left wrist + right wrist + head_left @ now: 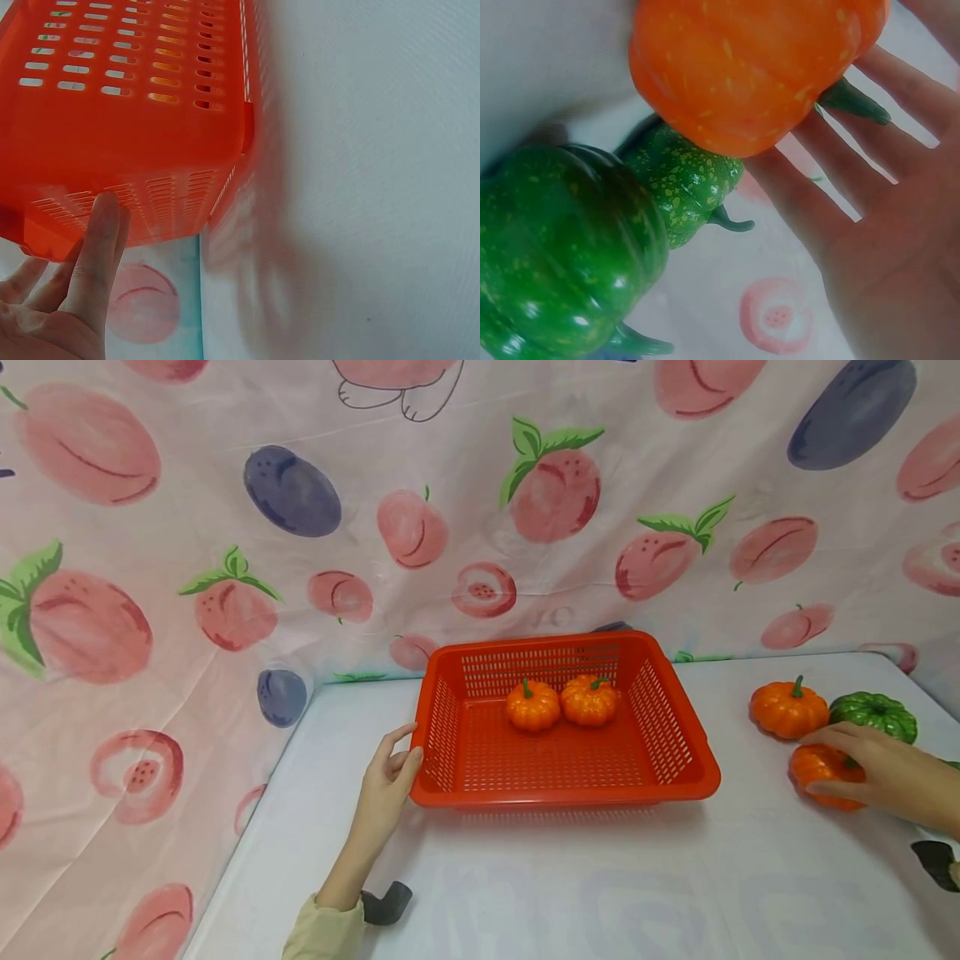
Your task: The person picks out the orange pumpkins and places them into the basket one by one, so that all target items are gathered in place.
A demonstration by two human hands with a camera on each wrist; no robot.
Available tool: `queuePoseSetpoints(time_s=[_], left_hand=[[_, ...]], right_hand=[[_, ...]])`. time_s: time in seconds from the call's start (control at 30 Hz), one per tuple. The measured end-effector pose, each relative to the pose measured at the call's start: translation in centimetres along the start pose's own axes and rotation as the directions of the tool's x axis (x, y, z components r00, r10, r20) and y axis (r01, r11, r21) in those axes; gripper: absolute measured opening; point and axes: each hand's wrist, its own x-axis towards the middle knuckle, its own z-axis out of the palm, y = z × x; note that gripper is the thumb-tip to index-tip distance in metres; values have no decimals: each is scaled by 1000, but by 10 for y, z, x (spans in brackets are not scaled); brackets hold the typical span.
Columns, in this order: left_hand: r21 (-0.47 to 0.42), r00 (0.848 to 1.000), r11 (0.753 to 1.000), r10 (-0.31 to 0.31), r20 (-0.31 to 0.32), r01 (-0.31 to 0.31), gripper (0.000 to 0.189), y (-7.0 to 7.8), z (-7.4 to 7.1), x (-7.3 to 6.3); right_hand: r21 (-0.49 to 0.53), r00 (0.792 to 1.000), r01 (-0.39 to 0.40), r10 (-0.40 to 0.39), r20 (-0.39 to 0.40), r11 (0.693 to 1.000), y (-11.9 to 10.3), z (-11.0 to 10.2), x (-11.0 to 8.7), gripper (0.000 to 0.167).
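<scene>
My left hand (386,785) rests its fingertips at the left end of a red plastic basket (555,795). In the left wrist view, extended fingers (96,259) reach the basket's perforated wall (127,150). Two small orange pumpkins (533,705) with green stems sit inside, toward the back. On the right, my right hand (881,772) holds another orange pumpkin (825,770), thumb on the near side and fingers over the far side. The right wrist view shows this pumpkin (750,67) large, the fingertips hidden behind it.
A further orange pumpkin (789,710) and a green pumpkin (873,717) stand just behind the right hand. Two green pumpkins show in the right wrist view, the nearer one (562,247) at lower left. Fruit-printed cloth (420,610) hangs behind the white table (562,893).
</scene>
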Motion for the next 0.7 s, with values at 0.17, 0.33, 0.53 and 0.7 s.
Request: queuePoseSetpoints(time_s=[0.17,0.33,0.53,0.7], left_hand=[[-3,1000,1000,-4,1,4,43,0,0,0],[-8,1000,1000,-5,5,5,43,1,0,-1],[-16,1000,1000,-6,4,6,43,0,0,0],[-16,1000,1000,-10,4,10,43,-1,0,0]], right_hand=[[-3,999,24,-24,-26,1000,1,0,0,63],[7,998,43,-43,-40,999,1,-2,1,61],[-9,998,49,-49,-36,999,-2,-10,3,65],[-12,999,47,-47,-21,999,-7,-15,5,67]])
